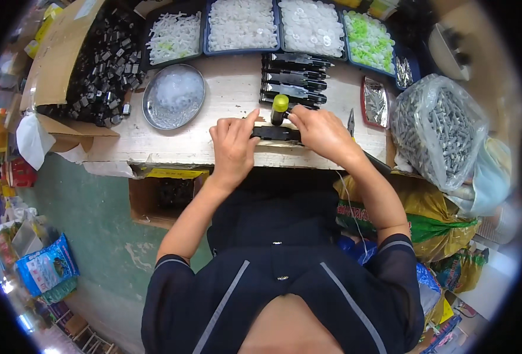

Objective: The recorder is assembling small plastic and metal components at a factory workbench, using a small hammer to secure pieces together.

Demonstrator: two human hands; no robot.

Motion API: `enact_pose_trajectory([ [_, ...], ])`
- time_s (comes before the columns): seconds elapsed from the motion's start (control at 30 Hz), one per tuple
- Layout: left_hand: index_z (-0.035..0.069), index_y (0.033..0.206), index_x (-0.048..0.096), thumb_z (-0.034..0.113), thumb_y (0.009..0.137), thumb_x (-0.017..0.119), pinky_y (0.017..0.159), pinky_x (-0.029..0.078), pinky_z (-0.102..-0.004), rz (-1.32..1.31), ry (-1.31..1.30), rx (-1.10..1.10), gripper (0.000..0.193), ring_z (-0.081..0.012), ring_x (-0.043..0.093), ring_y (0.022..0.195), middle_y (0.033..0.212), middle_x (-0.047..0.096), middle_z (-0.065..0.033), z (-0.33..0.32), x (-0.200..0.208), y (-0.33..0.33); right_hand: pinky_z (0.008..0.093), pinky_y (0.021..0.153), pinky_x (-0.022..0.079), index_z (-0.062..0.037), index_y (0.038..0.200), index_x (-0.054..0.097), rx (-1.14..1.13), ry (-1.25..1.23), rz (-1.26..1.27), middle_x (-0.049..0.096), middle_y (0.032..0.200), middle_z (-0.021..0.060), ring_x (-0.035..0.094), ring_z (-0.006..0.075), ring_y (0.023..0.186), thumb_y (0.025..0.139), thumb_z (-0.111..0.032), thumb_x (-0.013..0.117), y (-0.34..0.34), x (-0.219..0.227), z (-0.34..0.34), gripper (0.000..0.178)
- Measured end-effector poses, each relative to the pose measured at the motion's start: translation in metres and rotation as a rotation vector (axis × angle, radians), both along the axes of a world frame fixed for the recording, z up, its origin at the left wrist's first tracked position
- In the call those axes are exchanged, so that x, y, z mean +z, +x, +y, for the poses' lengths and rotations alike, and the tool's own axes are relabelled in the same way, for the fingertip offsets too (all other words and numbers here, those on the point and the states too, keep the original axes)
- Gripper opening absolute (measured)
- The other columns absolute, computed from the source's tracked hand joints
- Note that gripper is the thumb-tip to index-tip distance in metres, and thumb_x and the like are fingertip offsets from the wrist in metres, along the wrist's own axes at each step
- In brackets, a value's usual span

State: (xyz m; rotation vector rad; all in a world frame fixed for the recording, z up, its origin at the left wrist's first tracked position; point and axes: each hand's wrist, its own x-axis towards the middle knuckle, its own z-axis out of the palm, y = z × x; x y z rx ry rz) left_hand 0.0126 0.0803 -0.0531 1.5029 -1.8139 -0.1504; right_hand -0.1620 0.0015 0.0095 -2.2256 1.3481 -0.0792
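A long black part [272, 134] lies crosswise near the front edge of the white worktable [184, 144]. At its left end is my left hand [233, 141], thumb against the part and index finger reaching past it, the other fingers curled. My right hand [320, 133] is closed round what looks like a small mallet [280, 105] with a yellow-green top and a dark body, held upright over the part. Its handle is mostly hidden by my fingers. Just behind, several black assembled pieces [293, 79] with shiny metal strips lie stacked in a row.
Trays of white pieces [242, 26] and green-and-white pieces [368, 41] line the back. A round metal dish [174, 97] and a carton of black parts [66, 53] stand left. At right are a red-rimmed tray [375, 101], pliers [351, 123] and a plastic bag of grey pieces [440, 130].
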Motion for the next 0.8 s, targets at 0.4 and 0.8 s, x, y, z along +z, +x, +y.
enact_pose_trajectory([
  [0.4,0.002,0.097,0.064,0.007,0.073,0.057,0.089,0.035,-0.0401,-0.15,-0.234,-0.105,0.025,-0.0247,0.052,0.109,0.109,0.058,-0.0125,0.029,-0.037,-0.044,0.0491,0.056,0.044,-0.0037,0.086,0.052,0.1,-0.148,-0.227,0.057,0.065,0.0219,0.057,0.0414,0.064,0.09,-0.022,0.049,0.029,0.004,0.014,0.019],
  [0.8,0.005,0.104,0.058,-0.004,0.065,0.056,0.08,0.035,-0.0401,-0.099,-0.125,-0.295,0.04,-0.0263,0.051,0.092,0.096,0.054,-0.0096,-0.014,-0.003,-0.001,0.045,0.062,0.047,-0.0019,0.103,0.056,-0.386,-0.607,-0.047,0.062,0.082,0.0178,0.061,0.0353,0.072,0.089,-0.013,0.048,-0.07,-0.028,0.007,0.02],
])
